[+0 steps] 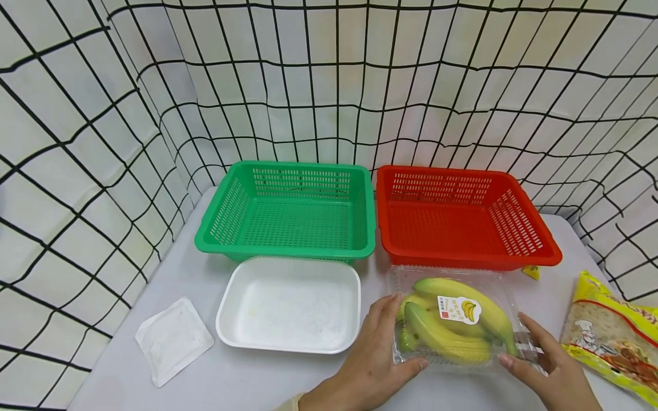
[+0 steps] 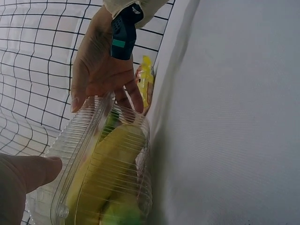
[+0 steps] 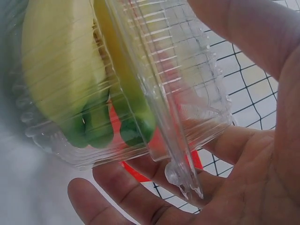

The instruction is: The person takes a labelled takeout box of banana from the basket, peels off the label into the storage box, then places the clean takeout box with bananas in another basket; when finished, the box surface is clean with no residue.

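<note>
A clear plastic clamshell box of bananas lies in front of the red basket, its lid closed, a white banana label showing through or on top. At the box's left end my left hand grips it, thumb at the near corner and fingers along the side. My right hand holds the opposite end between thumb and fingers. In the right wrist view, the fingers curl round the end of the box, near its rim tab. The left wrist view shows my left thumb on the lid side. Whether the box touches the table cannot be told.
A green basket and a red basket stand side by side at the back. Nearer are a white tray and a flat white packet. A yellow food bag lies far right. Black-grid netting surrounds the table.
</note>
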Demonstrator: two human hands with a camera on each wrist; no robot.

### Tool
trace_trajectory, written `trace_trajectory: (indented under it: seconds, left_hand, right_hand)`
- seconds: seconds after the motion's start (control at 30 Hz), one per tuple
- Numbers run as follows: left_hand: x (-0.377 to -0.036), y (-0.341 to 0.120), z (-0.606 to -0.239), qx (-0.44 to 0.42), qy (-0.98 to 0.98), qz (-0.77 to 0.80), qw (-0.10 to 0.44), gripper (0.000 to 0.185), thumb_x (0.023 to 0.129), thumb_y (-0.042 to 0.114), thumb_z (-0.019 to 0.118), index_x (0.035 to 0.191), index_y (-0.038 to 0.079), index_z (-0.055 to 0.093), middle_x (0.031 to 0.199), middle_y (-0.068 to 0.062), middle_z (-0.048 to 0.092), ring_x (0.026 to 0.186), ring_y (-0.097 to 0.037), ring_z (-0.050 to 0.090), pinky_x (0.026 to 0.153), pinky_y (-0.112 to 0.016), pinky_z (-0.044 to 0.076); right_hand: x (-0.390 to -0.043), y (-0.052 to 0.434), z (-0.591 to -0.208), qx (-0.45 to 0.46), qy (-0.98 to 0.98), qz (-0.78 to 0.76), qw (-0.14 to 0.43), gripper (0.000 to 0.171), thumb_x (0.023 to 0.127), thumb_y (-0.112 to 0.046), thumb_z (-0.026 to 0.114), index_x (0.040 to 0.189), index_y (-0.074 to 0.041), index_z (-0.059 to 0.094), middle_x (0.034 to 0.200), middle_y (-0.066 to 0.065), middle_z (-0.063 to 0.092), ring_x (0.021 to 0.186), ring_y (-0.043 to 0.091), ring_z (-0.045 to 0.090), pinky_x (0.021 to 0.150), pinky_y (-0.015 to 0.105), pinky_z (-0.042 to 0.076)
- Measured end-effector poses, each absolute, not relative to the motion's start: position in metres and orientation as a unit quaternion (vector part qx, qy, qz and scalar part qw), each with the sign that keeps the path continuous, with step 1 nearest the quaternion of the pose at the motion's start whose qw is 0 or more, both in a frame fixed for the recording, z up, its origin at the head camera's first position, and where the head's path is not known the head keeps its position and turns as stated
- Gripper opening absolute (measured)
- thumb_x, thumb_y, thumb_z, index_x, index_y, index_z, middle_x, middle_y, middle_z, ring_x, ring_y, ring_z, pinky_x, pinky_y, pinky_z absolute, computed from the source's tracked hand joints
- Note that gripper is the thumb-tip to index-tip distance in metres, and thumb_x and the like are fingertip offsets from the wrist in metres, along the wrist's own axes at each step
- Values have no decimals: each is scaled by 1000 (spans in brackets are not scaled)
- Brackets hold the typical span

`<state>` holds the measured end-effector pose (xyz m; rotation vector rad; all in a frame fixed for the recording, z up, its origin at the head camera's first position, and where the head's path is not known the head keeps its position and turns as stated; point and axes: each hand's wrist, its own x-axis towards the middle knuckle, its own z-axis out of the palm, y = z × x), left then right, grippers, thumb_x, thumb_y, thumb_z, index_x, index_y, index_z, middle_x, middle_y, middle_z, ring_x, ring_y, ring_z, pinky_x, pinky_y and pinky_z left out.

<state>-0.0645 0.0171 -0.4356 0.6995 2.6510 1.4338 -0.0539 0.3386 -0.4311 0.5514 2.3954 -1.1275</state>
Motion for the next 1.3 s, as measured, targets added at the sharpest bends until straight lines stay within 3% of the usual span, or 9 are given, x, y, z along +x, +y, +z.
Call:
trace_trajectory:
  seconds: [0.27, 0.7, 1.3]
  left_hand:
    - [-65, 18, -438, 218, 859, 462, 35, 98, 88, 29, 85, 162, 7, 26, 162, -6, 31, 148, -22, 36, 121, -41, 37]
    - [-67, 17, -443, 219, 860, 460, 35, 98, 88, 29, 84, 163, 8, 24, 164, -5, 29, 149, -22, 35, 121, -42, 36]
    - [-68, 16, -449, 241, 862, 447, 8, 99, 88, 30, 85, 162, 7, 24, 162, -6, 30, 148, -22, 36, 120, -40, 37]
  right_hand:
    - [-56, 338, -432, 188, 869, -404, 216, 107, 97, -59, 67, 168, -14, 2, 159, 36, 28, 126, 48, 52, 84, 43, 59]
    - [-58, 336, -437, 187, 869, -411, 204, 106, 96, -59, 67, 169, -17, 2, 162, 34, 25, 132, 56, 44, 86, 52, 60]
    - [-57, 335, -439, 194, 860, -424, 207, 107, 97, -58, 68, 169, -16, 1, 164, 34, 22, 136, 56, 42, 89, 55, 59]
